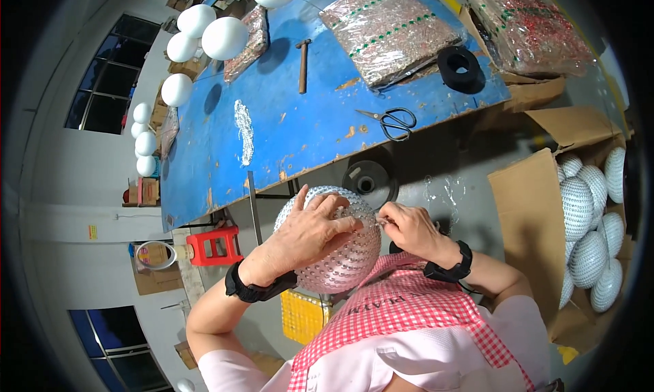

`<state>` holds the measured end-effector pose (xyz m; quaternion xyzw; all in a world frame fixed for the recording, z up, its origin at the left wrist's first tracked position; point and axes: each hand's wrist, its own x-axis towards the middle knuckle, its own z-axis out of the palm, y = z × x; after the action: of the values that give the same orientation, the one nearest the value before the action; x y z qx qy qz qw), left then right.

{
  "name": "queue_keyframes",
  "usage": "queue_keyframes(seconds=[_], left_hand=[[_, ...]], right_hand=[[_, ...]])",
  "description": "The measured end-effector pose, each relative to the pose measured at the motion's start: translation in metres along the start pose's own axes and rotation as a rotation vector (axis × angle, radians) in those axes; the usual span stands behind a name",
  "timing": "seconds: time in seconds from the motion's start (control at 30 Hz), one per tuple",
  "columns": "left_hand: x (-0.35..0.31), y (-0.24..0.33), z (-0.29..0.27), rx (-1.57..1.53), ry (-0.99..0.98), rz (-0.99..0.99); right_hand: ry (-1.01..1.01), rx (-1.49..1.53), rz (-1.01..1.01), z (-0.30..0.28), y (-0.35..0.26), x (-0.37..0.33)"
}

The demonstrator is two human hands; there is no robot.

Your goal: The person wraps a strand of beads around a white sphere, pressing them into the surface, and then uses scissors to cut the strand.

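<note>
At the left, plain white balls [223, 37] lie along the edge of the blue counter [286, 129]. The left hand [310, 234] rests on a beaded silver ball [340, 255], fingers [340, 211] spread over its top; the ball sits in front of the person's chest, below the counter edge. The right hand [409, 230] touches the ball's right side, fingers pressed together and pinching something too small to tell. Scissors [392, 121] lie on the counter above. At the right, a cardboard box [528, 208] holds finished beaded balls [578, 208].
</note>
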<state>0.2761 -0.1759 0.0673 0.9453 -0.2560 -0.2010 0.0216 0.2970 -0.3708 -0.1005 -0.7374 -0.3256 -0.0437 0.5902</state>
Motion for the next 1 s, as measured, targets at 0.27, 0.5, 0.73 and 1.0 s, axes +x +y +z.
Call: queue_keyframes(seconds=[0.27, 0.5, 0.73, 1.0], left_hand=[[0.0, 0.008, -0.001, 0.108, -0.045, 0.011], [-0.001, 0.007, 0.004, 0.121, -0.029, 0.037], [0.004, 0.005, -0.001, 0.061, -0.03, 0.081], [0.007, -0.002, 0.001, -0.048, -0.014, 0.095]], right_hand=[[-0.419, 1.09, 0.697, -0.028, 0.003, 0.012], [-0.367, 0.788, 0.529, -0.017, 0.013, 0.014], [-0.282, 0.134, 0.201, -0.015, 0.003, 0.022], [-0.161, -0.038, -0.333, -0.01, 0.013, 0.033]])
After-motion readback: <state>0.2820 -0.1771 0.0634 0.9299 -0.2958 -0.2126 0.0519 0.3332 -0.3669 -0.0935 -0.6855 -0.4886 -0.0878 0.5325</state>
